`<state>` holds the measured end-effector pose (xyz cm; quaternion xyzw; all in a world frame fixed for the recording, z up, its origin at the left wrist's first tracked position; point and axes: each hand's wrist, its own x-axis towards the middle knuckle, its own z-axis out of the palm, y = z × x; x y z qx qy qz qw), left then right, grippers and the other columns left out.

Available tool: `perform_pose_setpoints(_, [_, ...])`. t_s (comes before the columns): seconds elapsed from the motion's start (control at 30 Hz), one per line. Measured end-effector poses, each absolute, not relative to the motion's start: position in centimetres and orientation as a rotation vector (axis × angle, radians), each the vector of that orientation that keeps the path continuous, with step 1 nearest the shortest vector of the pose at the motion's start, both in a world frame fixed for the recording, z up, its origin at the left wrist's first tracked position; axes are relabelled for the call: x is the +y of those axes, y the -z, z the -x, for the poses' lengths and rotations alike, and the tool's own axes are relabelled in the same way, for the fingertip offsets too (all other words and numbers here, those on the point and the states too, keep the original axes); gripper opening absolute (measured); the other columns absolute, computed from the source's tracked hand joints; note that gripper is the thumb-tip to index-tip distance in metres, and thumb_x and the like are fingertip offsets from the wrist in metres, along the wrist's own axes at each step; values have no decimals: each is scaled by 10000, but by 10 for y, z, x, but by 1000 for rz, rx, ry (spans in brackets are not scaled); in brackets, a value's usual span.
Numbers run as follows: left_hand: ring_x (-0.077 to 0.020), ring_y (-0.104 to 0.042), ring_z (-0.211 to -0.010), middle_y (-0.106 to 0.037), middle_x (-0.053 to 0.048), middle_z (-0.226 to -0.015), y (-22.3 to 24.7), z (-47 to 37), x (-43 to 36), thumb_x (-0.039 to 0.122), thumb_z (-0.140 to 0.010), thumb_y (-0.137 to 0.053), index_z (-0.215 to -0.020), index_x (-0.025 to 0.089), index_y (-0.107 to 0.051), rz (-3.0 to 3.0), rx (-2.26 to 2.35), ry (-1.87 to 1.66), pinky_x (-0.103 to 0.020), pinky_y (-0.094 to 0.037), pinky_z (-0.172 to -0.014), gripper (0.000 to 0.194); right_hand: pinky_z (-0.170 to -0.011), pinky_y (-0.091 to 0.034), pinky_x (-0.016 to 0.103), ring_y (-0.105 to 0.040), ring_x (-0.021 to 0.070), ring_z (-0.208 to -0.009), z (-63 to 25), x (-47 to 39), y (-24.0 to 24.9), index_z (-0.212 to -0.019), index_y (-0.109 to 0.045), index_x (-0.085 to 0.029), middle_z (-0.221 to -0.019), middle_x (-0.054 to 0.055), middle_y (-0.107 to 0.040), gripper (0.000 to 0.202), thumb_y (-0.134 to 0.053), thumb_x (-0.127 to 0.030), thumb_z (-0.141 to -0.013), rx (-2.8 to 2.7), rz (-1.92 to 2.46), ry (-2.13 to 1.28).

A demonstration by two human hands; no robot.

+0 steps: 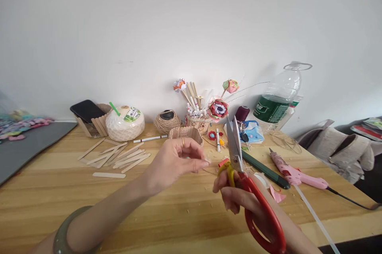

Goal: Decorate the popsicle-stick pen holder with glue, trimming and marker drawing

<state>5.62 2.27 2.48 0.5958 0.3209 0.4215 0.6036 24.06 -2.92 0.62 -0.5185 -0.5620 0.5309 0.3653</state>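
Observation:
My left hand (179, 160), with a ring on one finger, is pinched closed at the middle of the view; a small pale piece (207, 160), perhaps twine, shows at its fingertips. To its right, my right hand (238, 196) holds red-handled scissors (262, 206), their blades pointing up and slightly apart. Something yellow (228, 170) is by the fingers of that hand, at the scissors' pivot. Behind my left hand stands a small tan woven-looking basket (185, 133), partly hidden by the hand.
Wooden sticks (109, 175) lie at left, near a white coconut (125, 123) and a phone (86, 110) in a stick holder. Behind are a twine ball (162, 123), paper flowers (218, 108) and a large bottle (277, 98). A pink glue gun (294, 174) lies at right.

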Motion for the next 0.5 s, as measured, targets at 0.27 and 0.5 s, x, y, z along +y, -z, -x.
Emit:
perform_pose_setpoints(0.27, [-107,-542,-688,-570,-4,-726,-16,-58,18,150,-741,-666,-658,157,-684,-1762,612,-1020,-211,-442,-616,85,-558,-395,259,-529,135,-573,-229,-25,-8,-702,-559,-190,-619,-15,-600,145,-663,-288,-675,-1321,1194,-1274])
perform_pose_setpoints(0.5, [-136,-591,-724,-643,-20,-762,-15,-62,14,61,-705,-575,-731,155,-662,-1809,703,-903,-251,-482,-686,130,-528,-362,228,-458,107,-543,-226,-25,-9,-668,-540,-184,-561,-48,-531,199,-694,-309,-685,-1274,1262,-1167])
